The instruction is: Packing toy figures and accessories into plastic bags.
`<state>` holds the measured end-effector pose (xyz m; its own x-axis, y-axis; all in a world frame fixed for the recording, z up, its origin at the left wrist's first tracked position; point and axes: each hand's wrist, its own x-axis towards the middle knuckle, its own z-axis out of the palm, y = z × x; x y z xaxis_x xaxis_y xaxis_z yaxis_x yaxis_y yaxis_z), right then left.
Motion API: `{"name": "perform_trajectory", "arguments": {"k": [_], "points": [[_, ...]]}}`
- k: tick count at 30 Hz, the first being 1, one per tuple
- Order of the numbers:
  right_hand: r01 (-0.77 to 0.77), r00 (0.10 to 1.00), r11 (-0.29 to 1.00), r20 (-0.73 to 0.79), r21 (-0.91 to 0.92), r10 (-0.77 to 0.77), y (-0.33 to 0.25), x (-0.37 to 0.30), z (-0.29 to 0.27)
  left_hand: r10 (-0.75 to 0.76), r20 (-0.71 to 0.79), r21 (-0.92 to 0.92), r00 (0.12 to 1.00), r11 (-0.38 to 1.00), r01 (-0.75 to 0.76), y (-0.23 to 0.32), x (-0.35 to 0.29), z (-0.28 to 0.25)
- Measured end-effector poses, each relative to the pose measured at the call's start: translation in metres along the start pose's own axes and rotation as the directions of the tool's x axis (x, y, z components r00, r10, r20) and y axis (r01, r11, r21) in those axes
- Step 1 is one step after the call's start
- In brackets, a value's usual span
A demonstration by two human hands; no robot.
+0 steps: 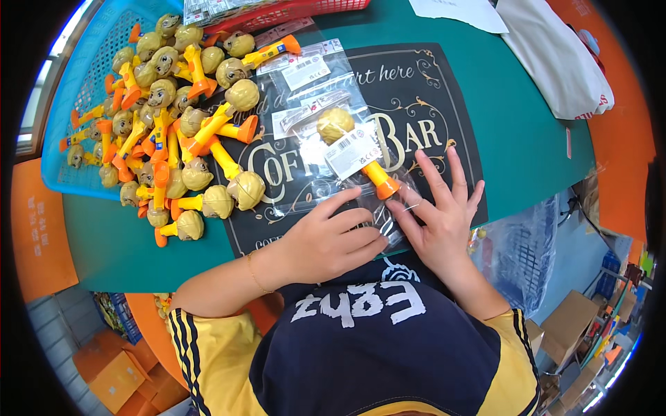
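A toy figure with a gold-haired round head (pixel 336 125), yellow stem and orange foot (pixel 382 186) lies inside a clear plastic bag (pixel 298 197) in front of me. A white printed label (pixel 352 150) covers the middle of the figure. My left hand (pixel 340 232) has curled fingers on the bag's near end, below the orange foot; its thumb is hidden. At the bag's near right side, my right hand (pixel 438 215) pinches the film between thumb and index finger, its other fingers spread. More clear bags with white labels (pixel 305 71) lie just beyond.
Several similar toy figures (pixel 159 132) are heaped at the left, spilling from a blue basket (pixel 59 152). A red basket (pixel 312 8) stands at the far edge. Beneath the bags is a black printed mat (pixel 444 83) on the green table (pixel 139 260). White cloth (pixel 548 62) lies far right.
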<state>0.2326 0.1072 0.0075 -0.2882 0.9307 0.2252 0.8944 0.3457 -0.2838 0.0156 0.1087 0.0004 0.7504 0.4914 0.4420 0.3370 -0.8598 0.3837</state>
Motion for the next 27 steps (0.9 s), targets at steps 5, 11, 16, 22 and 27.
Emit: {"name": "perform_trajectory", "arguments": {"k": [5, 11, 16, 22, 27], "points": [[0.039, 0.997, 0.999, 0.071, 0.004, -0.040, 0.009, -0.006, -0.007, 0.035, -0.004, 0.093, 0.999, 0.995, -0.034, 0.002, -0.001, 0.000], [0.156, 0.986, 0.979, -0.076, 0.134, -0.147, 0.033, -0.033, -0.005, 0.062, -0.022, 0.142, 0.998, 0.988, -0.059, -0.001, -0.003, 0.009], [0.200, 0.975, 0.888, 0.001, 0.413, -0.220, 0.040, -0.029, -0.014, 0.074, -0.119, 0.137, 0.990, 0.989, -0.057, 0.001, 0.010, 0.016], [0.215, 0.950, 0.837, 0.092, 0.503, -0.299, 0.042, -0.010, -0.017, 0.022, -0.159, 0.042, 0.987, 0.999, -0.015, 0.000, 0.017, 0.017], [0.185, 0.950, 0.806, 0.107, 0.563, -0.293, 0.030, -0.004, -0.006, 0.004, -0.186, 0.022, 0.983, 1.000, 0.000, -0.007, 0.007, 0.014]]}}
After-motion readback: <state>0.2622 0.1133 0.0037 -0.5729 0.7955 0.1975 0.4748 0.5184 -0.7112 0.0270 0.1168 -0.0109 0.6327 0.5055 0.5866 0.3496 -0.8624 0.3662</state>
